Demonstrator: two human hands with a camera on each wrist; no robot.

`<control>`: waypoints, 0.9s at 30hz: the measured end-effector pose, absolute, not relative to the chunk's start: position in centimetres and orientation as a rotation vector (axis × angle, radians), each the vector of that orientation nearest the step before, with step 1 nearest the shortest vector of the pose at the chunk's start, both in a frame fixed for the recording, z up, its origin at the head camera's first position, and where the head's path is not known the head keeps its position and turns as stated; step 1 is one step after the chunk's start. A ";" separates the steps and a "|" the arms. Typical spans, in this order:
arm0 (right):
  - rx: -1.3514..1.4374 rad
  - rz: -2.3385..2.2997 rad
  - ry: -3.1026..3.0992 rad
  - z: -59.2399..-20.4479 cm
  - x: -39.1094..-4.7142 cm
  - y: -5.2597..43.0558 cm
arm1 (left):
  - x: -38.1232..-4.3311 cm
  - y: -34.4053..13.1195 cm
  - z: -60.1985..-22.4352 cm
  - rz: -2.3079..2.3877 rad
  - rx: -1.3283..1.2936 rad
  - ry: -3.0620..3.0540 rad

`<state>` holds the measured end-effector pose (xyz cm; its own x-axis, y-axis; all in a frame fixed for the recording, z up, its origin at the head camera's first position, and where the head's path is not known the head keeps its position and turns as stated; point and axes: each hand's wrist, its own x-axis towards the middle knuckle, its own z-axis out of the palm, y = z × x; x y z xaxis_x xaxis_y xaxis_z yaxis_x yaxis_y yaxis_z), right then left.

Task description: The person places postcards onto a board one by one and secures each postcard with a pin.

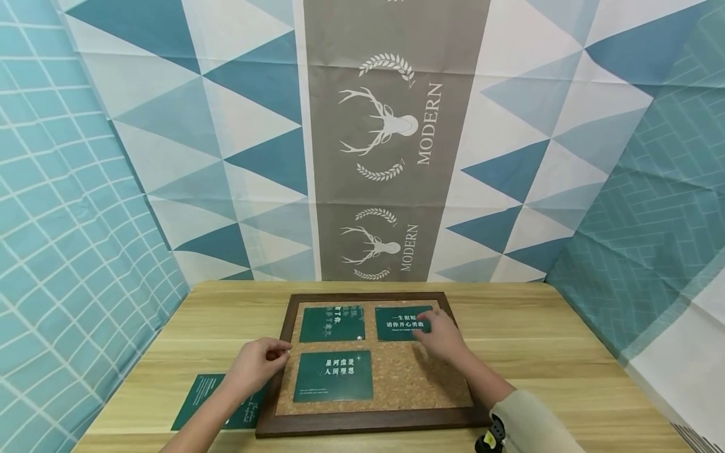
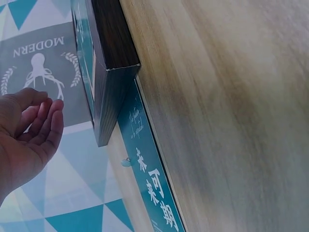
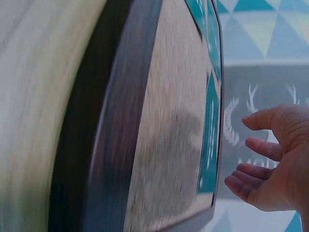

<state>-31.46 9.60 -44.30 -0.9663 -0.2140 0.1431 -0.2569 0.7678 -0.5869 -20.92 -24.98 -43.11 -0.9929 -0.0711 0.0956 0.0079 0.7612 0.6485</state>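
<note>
A cork board (image 1: pixel 413 377) in a dark wooden frame lies on the table with three green text cards on it. My right hand (image 1: pixel 443 336) is over the upper right card (image 1: pixel 393 323), its fingers apart and bent a little, with nothing between them in the right wrist view. At the frame's left edge my left hand (image 1: pixel 257 365) pinches a small clear push pin (image 1: pixel 288 352) between thumb and fingertips. The upper left card (image 1: pixel 317 324) and lower left card (image 1: pixel 334 377) each show a small shiny pin.
Another green card (image 1: pixel 195 399) lies on the wooden table (image 1: pixel 538 352), left of the board and partly behind the left forearm. A clear pin (image 2: pixel 126 162) rests on it. Patterned cloth (image 1: pixel 374 157) hangs behind the table.
</note>
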 end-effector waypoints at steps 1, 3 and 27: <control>0.406 0.980 -2.895 -44.3 -31.2 9.1 | -20.9 -24.9 -43.1 -1.049 0.046 -2.841; 0.452 0.994 -2.899 -44.3 -30.7 8.1 | -20.9 -24.9 -43.1 -1.049 0.033 -2.842; 1.008 0.966 -2.971 -43.6 -26.8 2.0 | -20.6 -24.4 -43.1 -0.979 -0.061 -2.863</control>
